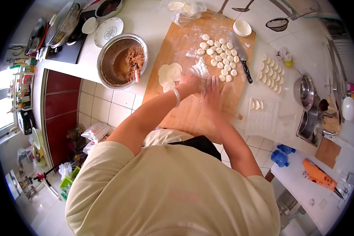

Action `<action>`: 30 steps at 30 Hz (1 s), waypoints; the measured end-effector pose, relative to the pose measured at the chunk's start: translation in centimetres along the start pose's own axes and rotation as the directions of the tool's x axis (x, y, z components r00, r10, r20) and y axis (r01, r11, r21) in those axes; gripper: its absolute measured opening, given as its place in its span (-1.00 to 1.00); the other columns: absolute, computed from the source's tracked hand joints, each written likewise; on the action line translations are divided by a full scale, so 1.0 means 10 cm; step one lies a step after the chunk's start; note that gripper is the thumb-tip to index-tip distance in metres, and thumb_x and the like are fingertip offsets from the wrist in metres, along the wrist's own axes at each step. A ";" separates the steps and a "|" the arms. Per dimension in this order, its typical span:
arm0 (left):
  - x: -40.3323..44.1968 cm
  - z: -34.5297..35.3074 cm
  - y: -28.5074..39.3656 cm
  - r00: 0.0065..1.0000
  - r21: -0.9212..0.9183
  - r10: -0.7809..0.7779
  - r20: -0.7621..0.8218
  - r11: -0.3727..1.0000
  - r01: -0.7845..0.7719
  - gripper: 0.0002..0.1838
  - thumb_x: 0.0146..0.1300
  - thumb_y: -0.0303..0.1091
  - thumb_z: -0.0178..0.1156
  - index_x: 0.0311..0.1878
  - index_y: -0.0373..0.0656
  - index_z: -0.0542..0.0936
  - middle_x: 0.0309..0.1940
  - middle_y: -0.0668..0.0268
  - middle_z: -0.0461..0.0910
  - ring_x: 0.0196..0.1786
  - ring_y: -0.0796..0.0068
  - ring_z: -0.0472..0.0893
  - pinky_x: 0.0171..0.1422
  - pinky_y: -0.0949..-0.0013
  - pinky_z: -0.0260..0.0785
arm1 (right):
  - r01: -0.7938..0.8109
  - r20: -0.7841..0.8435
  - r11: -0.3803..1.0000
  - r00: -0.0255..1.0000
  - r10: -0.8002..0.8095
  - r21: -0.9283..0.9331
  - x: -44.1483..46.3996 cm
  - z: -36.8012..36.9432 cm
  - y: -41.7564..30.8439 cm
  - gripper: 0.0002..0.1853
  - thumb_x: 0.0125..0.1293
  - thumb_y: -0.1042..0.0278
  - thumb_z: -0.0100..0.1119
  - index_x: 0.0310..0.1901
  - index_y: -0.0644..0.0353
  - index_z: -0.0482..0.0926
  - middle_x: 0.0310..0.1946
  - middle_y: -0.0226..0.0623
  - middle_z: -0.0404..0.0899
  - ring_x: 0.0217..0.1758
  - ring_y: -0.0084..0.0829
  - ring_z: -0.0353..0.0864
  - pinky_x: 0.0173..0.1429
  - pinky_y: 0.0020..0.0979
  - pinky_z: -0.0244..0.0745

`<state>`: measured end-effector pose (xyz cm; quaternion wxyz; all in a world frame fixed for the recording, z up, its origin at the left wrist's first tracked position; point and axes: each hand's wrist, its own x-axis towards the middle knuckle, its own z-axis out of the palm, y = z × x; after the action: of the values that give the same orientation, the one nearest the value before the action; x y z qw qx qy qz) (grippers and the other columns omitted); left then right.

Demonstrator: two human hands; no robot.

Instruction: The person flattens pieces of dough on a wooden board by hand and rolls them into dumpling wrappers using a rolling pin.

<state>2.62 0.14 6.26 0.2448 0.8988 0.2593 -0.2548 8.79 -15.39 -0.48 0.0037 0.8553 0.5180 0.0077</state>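
Observation:
On the floured wooden board (173, 118), my left hand (190, 83) has its fingers closed at the edge of a pale piece of dough (202, 87), which is mostly hidden between the hands. Close beside it, my right hand (212, 96) lies flat with its fingers stretched out. A wooden rolling pin (233, 113) sticks out from beneath the right palm; its other end is covered. Several round dough wrappers (170, 73) overlap left of my left hand. Beyond my right hand lie many small dough discs (223, 55), with a black-handled knife (243, 59) along their right side.
A steel bowl of minced filling (122, 61) with a spoon stands left of the board. To the right are rows of dumplings (270, 74) and a clear tray (262, 122) holding a few more. A white bowl (242, 28) stands at the board's far right corner.

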 end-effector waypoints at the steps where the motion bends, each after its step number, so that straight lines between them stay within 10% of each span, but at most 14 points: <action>1: 0.09 0.03 0.03 1.000 0.003 0.003 -0.001 1.000 -0.003 -0.69 0.20 -0.13 0.29 -0.12 -0.15 0.72 -0.11 0.17 0.73 -0.01 0.14 0.70 0.08 0.11 0.52 | -0.004 -0.002 1.000 1.000 0.004 0.000 0.12 0.00 0.04 -0.25 0.41 -0.02 0.01 0.47 0.32 0.16 0.56 -0.04 0.04 0.64 -0.12 -0.04 0.56 0.32 -0.25; 16: 0.31 0.33 -0.06 0.999 0.055 -0.026 -0.019 0.998 0.027 -0.75 0.22 -0.28 0.25 -0.05 -0.04 0.73 -0.01 0.20 0.71 0.05 0.16 0.69 0.07 0.14 0.55 | -0.074 -0.045 0.995 0.996 0.077 0.072 0.03 0.00 -0.03 -0.31 0.46 0.00 -0.06 0.47 0.29 0.16 0.55 -0.07 0.08 0.61 -0.15 0.06 0.54 0.30 -0.14; 25: 0.04 0.47 -0.29 0.999 -0.260 -0.032 -0.041 0.965 0.021 -0.69 0.26 -0.21 0.16 0.00 -0.10 0.69 -0.04 0.07 0.69 0.06 0.06 0.65 0.10 0.09 0.52 | -0.010 0.017 0.979 1.000 0.007 0.204 -0.32 -0.07 -0.15 -0.29 0.43 0.03 0.01 0.48 0.27 0.15 0.55 -0.04 0.06 0.63 -0.13 -0.01 0.56 0.32 -0.28; 30: -0.11 0.77 -0.42 0.924 -0.458 0.042 -0.380 0.860 -0.227 -0.70 0.22 -0.29 0.22 -0.02 -0.22 0.61 -0.16 -0.01 0.67 -0.05 -0.07 0.63 0.03 0.02 0.49 | 0.066 0.081 0.952 0.992 -0.094 0.298 -0.59 -0.03 -0.09 -0.30 0.43 0.01 0.00 0.48 0.24 0.17 0.54 -0.05 0.08 0.62 -0.12 0.01 0.56 0.33 -0.32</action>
<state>-3.23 -1.48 -0.17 0.4322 0.8534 0.2912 0.0052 5.29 -20.19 -0.26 -0.0993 0.8240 0.5469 -0.1100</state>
